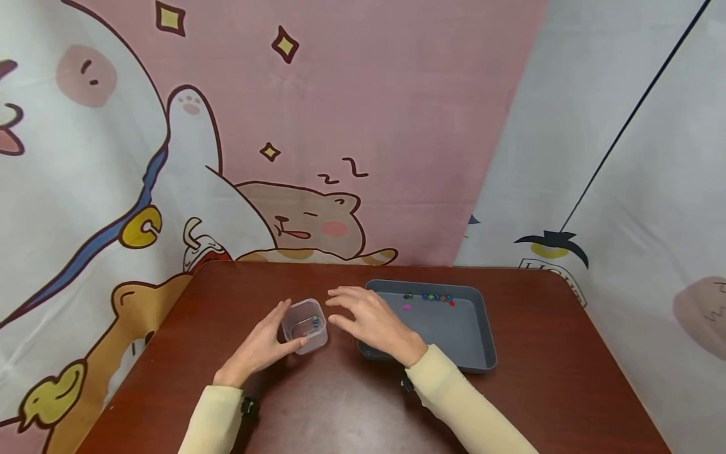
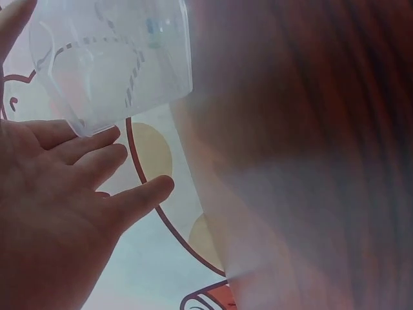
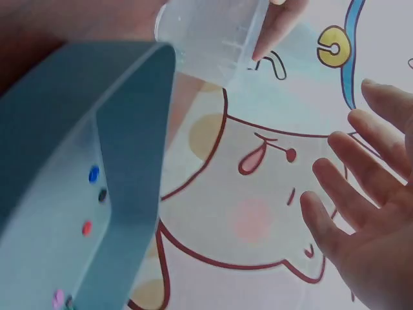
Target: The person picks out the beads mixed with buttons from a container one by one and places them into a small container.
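A small clear plastic container (image 1: 299, 329) stands on the table, with a few tiny dark and greenish beads (image 1: 315, 321) inside near its right wall. My left hand (image 1: 255, 352) holds it from the left, thumb at the near side and fingers along the far left side. My right hand (image 1: 375, 320) hovers over the left edge of a grey tray (image 1: 448, 337), fingers extended toward the container and nothing seen in them. In the right wrist view, that hand's fingers are spread apart. A row of small coloured beads (image 1: 437, 297) lies at the tray's far side.
A pink piece (image 1: 406, 307), a red piece (image 1: 452, 304) and dark bits (image 1: 408, 296) also lie in the tray. Brown wooden table (image 1: 544, 366) extends around both vessels. A cartoon-printed cloth (image 1: 408, 126) hangs behind the table's far edge.
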A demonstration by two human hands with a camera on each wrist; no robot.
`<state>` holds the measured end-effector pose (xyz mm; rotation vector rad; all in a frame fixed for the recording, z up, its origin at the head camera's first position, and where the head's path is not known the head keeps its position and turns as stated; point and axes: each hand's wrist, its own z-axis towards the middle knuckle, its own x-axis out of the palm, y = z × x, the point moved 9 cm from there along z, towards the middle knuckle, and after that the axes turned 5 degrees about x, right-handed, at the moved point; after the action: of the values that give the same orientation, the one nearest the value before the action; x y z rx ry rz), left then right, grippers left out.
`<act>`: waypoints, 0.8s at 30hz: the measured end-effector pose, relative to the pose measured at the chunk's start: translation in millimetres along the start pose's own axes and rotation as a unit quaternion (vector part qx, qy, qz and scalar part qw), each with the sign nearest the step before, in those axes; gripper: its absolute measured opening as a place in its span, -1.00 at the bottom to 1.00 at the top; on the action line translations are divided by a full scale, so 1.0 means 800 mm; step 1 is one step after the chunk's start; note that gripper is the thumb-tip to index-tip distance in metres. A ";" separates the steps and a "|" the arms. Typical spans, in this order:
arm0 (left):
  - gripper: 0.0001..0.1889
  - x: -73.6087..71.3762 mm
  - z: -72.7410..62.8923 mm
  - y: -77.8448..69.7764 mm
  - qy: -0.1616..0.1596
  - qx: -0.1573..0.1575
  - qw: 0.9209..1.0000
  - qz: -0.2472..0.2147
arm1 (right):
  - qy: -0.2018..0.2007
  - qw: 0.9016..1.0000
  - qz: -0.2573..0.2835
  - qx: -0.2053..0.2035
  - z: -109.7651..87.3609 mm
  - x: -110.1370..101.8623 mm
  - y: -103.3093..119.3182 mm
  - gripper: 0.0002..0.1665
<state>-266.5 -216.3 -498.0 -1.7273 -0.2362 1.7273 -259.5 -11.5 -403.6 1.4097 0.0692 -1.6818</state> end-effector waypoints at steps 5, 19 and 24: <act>0.11 0.000 0.001 -0.003 -0.001 0.000 1.000 -0.002 | -0.005 1.000 -0.009 -0.004 -0.013 -0.022 -0.002 -0.63; 0.04 0.000 0.007 -0.009 -0.004 0.025 1.000 -0.002 | -0.043 0.998 -0.010 0.040 -0.038 -0.087 -0.044 -0.58; 0.04 0.001 0.008 -0.007 -0.003 0.018 1.000 -0.007 | -0.032 0.998 0.004 0.058 -0.043 -0.093 -0.068 -0.55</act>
<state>-270.5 -209.5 -494.6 -1.6911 -0.2193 1.7166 -274.3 83.5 -381.6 1.4381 -0.0705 -1.7474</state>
